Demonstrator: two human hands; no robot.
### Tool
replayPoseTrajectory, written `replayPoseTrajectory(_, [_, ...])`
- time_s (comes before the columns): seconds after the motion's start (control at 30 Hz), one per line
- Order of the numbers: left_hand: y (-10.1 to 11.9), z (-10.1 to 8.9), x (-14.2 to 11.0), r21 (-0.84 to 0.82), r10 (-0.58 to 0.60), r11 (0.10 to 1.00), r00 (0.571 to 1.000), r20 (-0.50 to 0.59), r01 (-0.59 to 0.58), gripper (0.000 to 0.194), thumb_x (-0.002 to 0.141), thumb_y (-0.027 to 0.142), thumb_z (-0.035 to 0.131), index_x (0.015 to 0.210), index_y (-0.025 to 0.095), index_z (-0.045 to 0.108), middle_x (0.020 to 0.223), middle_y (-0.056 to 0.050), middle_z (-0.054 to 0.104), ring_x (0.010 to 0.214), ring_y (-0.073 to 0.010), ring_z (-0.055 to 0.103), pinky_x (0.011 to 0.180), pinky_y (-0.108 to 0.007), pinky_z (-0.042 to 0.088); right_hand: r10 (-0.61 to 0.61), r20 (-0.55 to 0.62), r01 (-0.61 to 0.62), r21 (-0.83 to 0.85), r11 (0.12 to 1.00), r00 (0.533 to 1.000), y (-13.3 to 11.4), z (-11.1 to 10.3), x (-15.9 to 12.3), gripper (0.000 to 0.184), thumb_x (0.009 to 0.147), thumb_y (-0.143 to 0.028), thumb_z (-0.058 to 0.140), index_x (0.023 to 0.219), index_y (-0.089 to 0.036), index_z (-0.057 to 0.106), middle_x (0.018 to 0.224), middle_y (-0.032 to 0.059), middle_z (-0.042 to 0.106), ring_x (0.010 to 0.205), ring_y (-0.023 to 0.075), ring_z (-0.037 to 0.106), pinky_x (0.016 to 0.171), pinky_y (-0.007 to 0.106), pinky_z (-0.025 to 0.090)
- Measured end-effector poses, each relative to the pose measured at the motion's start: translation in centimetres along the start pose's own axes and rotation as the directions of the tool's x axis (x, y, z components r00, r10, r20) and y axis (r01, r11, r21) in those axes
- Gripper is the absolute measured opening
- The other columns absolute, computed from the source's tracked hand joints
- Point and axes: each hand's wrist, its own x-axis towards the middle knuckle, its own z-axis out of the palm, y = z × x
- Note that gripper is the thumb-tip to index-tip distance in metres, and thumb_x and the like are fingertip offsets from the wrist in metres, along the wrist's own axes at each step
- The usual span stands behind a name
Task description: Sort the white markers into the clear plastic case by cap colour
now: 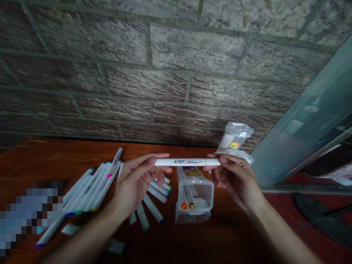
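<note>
A white marker point(188, 161) with black print is held level between my two hands. My left hand point(139, 176) pinches its left end, and my right hand point(236, 176) grips the right end between thumb and fingers. Just below the marker, a clear plastic case point(195, 190) lies on its side with its open mouth towards me. Inside it are an orange-ended marker point(185, 206) and a brownish-yellow-ended marker point(192, 206). Several loose markers point(154, 209) with coloured ends lie beneath and beside my left hand.
More white markers point(90, 190) spread over the wooden table point(154, 148) at left. Behind my right hand stands another clear case point(235, 137). A stone-block wall point(170, 80) rises behind the table, with a glass panel point(305, 113) at right. A pixelated patch covers the lower left.
</note>
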Motion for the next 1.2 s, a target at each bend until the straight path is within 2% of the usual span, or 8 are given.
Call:
replayPoseTrajectory(0.2, [-0.2,-0.2,0.0,0.013,0.004,1.000,1.000,0.014,-0.004,0.023,0.092,0.027,0.072,0.108,0.015,0.084,0.083,-0.015,0.080,0.055,-0.0146,0.064,0.055,-0.025,0.051,0.009,-0.024,-0.009,-0.011,1.000,1.000,0.0,0.1,0.1,0.024,0.089,-0.036,0.078,0.104,-0.019,0.084,0.083,0.0125,0.079,0.045,0.0108,0.056,0.041,0.021,0.033])
replayPoseTrajectory(0.33, [-0.4,-0.4,-0.1,0.073,0.035,0.997,0.999,0.026,-0.036,0.023,0.094,0.029,0.071,0.112,0.018,0.082,0.083,-0.013,0.080,0.055,-0.0136,0.064,0.054,-0.023,0.051,-0.036,-0.033,0.033,-0.064,0.997,0.999,0.1,0.0,0.2,0.023,0.090,-0.037,0.077,0.105,-0.021,0.082,0.082,0.0110,0.079,0.045,0.0116,0.057,0.041,0.021,0.034])
replayPoseTrajectory(0.53, [-0.6,-0.4,-0.3,0.305,0.088,0.948,0.995,0.036,-0.095,0.024,0.094,0.030,0.074,0.115,0.020,0.080,0.084,-0.009,0.079,0.056,-0.0111,0.062,0.054,-0.022,0.051,-0.099,-0.016,0.094,-0.175,0.980,0.995,0.5,-0.3,0.2,0.014,0.087,-0.031,0.083,0.099,-0.023,0.083,0.079,0.0077,0.078,0.046,0.0103,0.058,0.041,0.020,0.036])
replayPoseTrajectory(0.63, [-0.5,-0.3,-0.4,0.405,0.112,0.907,0.993,0.036,-0.117,0.024,0.093,0.029,0.075,0.114,0.019,0.079,0.077,-0.006,0.077,0.053,-0.0101,0.060,0.052,-0.020,0.050,-0.120,-0.005,0.117,-0.192,0.974,0.993,0.5,-0.3,0.3,0.016,0.081,-0.027,0.088,0.096,-0.024,0.083,0.071,0.0048,0.076,0.044,0.0092,0.057,0.040,0.018,0.037])
replayPoseTrajectory(0.83, [-0.4,0.0,-0.6,0.573,0.144,0.809,0.989,0.018,-0.128,0.024,0.081,0.029,0.085,0.104,0.022,0.082,0.063,0.000,0.069,0.047,-0.0099,0.056,0.043,-0.018,0.041,-0.185,0.021,0.184,-0.246,0.951,0.983,0.3,0.2,0.2,0.016,0.075,-0.017,0.090,0.088,-0.022,0.081,0.062,0.0002,0.070,0.044,0.0093,0.057,0.043,0.019,0.046])
replayPoseTrajectory(0.93, [-0.5,0.1,-0.6,0.621,0.169,0.771,0.986,0.008,-0.138,0.022,0.077,0.029,0.088,0.098,0.024,0.083,0.063,-0.001,0.069,0.048,-0.0112,0.056,0.042,-0.020,0.040,-0.227,0.019,0.222,-0.306,0.926,0.974,0.1,0.6,0.1,0.016,0.072,-0.016,0.090,0.084,-0.021,0.080,0.062,0.0005,0.070,0.045,0.0089,0.057,0.043,0.018,0.045])
replayPoseTrajectory(1.1, [-0.5,0.1,-0.5,0.649,0.217,0.741,0.976,0.012,-0.172,0.014,0.078,0.029,0.086,0.091,0.023,0.083,0.064,-0.001,0.069,0.051,-0.0123,0.058,0.044,-0.020,0.042,-0.333,0.002,0.294,-0.474,0.830,0.943,-0.1,0.9,-0.1,0.014,0.071,-0.022,0.090,0.076,-0.019,0.078,0.064,0.0031,0.071,0.050,0.0111,0.057,0.046,0.021,0.044])
replayPoseTrajectory(1.2, [-0.5,0.1,-0.5,0.660,0.206,0.735,0.979,0.001,-0.155,0.016,0.079,0.030,0.086,0.092,0.024,0.082,0.066,-0.001,0.071,0.051,-0.0121,0.058,0.046,-0.020,0.043,-0.350,0.011,0.309,-0.496,0.812,0.937,-0.1,1.0,-0.2,0.014,0.071,-0.024,0.090,0.077,-0.019,0.077,0.061,0.0022,0.068,0.049,0.0108,0.055,0.046,0.021,0.044])
